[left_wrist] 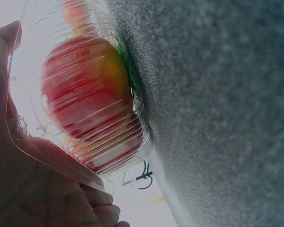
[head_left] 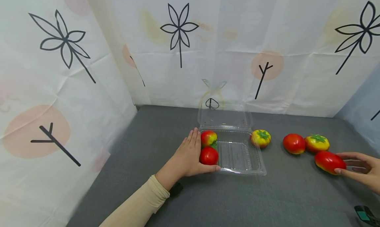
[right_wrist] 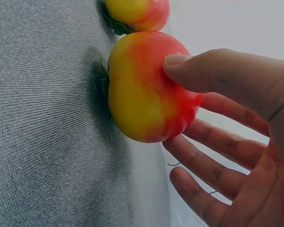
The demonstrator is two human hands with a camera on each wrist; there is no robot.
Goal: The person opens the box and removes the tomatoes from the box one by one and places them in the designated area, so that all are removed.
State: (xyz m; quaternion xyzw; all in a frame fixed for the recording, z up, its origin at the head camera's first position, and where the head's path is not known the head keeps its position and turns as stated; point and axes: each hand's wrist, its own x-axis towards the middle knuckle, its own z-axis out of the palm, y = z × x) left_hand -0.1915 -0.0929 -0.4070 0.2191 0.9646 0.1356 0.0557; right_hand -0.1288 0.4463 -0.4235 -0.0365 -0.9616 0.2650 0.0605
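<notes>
My left hand (head_left: 189, 156) rests along the left side of a clear plastic clamshell container (head_left: 237, 154), fingers straight and thumb over its front rim. Inside, against the left wall, sit a red-and-yellow tomato (head_left: 208, 138) and a red tomato (head_left: 209, 156); both show through the plastic in the left wrist view. On the right, my right hand (head_left: 363, 170) holds a glossy tomato (right_wrist: 146, 90) between thumb and fingers. Its red side faces up and its yellow, leafy side faces the grey cloth. Whether it touches the cloth I cannot tell.
Beside the held tomato lie a red tomato (head_left: 294, 143) and a yellow-and-red one (head_left: 317, 143). Another yellow tomato (head_left: 261, 138) stands against the container's right side. The container's lid (head_left: 224, 117) stands open at the back. A dark object (head_left: 366, 215) lies at the front right.
</notes>
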